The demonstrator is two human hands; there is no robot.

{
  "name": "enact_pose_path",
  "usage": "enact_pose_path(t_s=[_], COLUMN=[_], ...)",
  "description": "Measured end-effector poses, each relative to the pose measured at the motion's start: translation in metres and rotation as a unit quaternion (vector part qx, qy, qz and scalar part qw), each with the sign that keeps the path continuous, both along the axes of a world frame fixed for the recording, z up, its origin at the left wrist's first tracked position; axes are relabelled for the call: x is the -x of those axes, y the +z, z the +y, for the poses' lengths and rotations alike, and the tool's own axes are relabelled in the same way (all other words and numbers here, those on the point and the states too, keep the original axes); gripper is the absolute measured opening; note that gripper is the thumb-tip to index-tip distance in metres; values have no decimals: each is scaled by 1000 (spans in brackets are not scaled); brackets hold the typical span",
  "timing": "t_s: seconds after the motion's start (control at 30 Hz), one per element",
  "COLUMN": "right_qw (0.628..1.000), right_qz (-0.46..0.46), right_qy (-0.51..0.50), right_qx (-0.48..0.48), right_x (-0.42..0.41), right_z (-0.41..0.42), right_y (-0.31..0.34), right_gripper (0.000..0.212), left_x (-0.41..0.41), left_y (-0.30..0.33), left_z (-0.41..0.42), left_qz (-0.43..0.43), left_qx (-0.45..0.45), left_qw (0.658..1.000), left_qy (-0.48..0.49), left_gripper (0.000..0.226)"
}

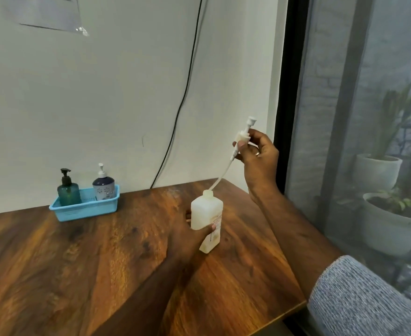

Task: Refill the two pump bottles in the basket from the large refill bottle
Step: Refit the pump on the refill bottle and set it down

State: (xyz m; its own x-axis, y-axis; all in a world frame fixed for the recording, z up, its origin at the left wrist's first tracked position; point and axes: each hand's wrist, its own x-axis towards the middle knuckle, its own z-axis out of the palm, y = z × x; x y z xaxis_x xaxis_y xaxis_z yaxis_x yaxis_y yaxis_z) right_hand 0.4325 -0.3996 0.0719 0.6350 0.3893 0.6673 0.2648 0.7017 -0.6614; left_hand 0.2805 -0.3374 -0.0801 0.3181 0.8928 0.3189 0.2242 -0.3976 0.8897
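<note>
Refill bottle [206, 220] stood on the desk [78, 263] near its right edge, mouth uncapped, left hand [190, 235] wrapped around its body. Right hand [255, 154] was raised above it, pinching the pump head [244, 134] by the collar; the dip tube [220, 177] slanted down with its tip at or just inside the neck, can't tell which. Risk: the tube probably drips on the wood once clear, and if the tip catches the rim it could tip the bottle should the left grip loosen. Farther back left, blue basket [85, 209] held the green pump bottle [68, 190] and white pump bottle [103, 186], both capped, so no refill started. Desk was dark wood grain. Behind: pale wall, black cable [182, 103], taped paper [44, 13]; window [369, 117] right with potted plants [393, 207] outside.
</note>
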Motion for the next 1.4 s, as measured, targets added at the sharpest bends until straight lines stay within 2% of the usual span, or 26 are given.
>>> enact_pose_path(t_s=[0.07,0.13,0.17,0.27,0.47,0.6,0.73,0.8,0.93,1.07,1.2,1.4], right_qw=[1000,999,998,995,986,978,970,966,966,964,959,951], right_qz=[-10,-14,-16,-17,-4,-2,18,35,85,125,124,114], right_qy=[6,22,31,66,116,150,181,193,188,192,221,261], right_qx=[21,38,45,71,123,142,162,170,157,136,124,121], right_x=[4,12,17,36,82,109,131,139,149,147,139,144], right_z=[2,7,9,21,52,75,94,104,118,126,127,124], right_y=[-5,-13,-17,-29,-69,-92,-107,-116,-134,-146,-147,-144], right_gripper=[19,19,19,23,20,27,29,26,28,24,22,23], left_x=[10,22,27,48,92,121,142,150,156,159,159,164], left_y=[2,4,6,10,15,15,6,-2,-19,-31,-33,-29], left_z=[7,16,17,17,23,33,50,56,61,75,83,84], left_qz=[16,64,85,78,16,35,33,29,-7,-22,-43,-84], left_qx=[-15,-33,-38,-87,-95,-100,-94,-60,-27,-7,15,40], left_qw=[1000,997,995,993,995,993,993,996,998,999,999,996], left_qy=[1,-15,-21,17,39,60,60,66,55,48,29,-2], left_gripper=[82,109,112,79,77,65,74,84,73,79,84,64])
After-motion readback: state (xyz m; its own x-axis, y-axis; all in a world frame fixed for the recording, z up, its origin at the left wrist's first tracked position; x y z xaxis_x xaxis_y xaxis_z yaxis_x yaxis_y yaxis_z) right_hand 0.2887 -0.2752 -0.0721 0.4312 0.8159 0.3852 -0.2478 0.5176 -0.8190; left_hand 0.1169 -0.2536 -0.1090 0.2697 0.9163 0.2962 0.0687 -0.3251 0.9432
